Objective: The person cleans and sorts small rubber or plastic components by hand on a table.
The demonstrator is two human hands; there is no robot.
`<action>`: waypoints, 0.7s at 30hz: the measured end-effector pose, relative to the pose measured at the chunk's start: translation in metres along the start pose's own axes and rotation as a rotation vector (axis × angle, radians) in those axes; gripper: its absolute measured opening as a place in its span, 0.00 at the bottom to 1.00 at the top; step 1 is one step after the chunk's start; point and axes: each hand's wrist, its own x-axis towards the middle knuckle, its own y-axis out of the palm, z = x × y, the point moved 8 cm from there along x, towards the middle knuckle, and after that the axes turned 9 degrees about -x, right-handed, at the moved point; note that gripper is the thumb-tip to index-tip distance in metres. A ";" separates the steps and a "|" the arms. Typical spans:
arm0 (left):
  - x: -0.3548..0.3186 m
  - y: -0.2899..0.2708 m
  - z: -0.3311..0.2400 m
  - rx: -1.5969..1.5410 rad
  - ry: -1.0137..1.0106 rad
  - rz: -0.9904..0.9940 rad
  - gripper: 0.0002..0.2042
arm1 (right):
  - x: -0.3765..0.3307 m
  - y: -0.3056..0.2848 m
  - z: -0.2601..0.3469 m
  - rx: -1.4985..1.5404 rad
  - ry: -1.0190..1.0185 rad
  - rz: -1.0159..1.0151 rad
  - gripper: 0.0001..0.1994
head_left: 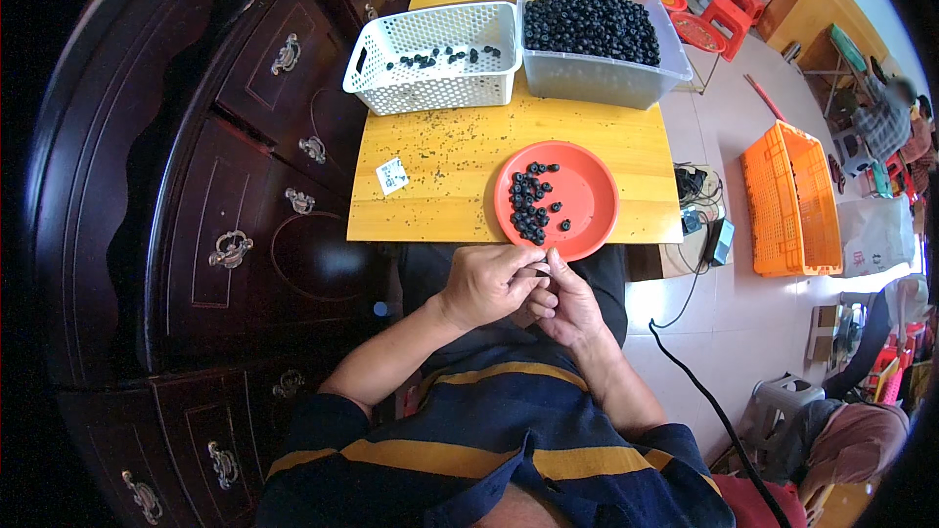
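Both my hands meet at the near edge of an orange-red plate (595, 186), just past the table's front edge. My left hand (489, 286) is closed in a pinch, its fingertips touching those of my right hand (569, 301), which is curled with the thumb pointing up. Whatever sits between the fingertips is small and mostly hidden. On the plate's left half lie several small black ring-like parts (529, 217), some showing a hole in the middle.
On the yellow table (440, 215) stand a white perforated basket (430, 95) holding a few black parts and a clear bin (597, 83) heaped with them. Dark crumbs and a white printed card (392, 176) lie nearby. An orange crate (794, 200) and cables are at right, dark drawers (235, 186) at left.
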 end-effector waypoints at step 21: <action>-0.001 0.002 -0.004 -0.093 -0.007 -0.025 0.08 | -0.002 0.005 0.003 -0.107 -0.065 0.006 0.14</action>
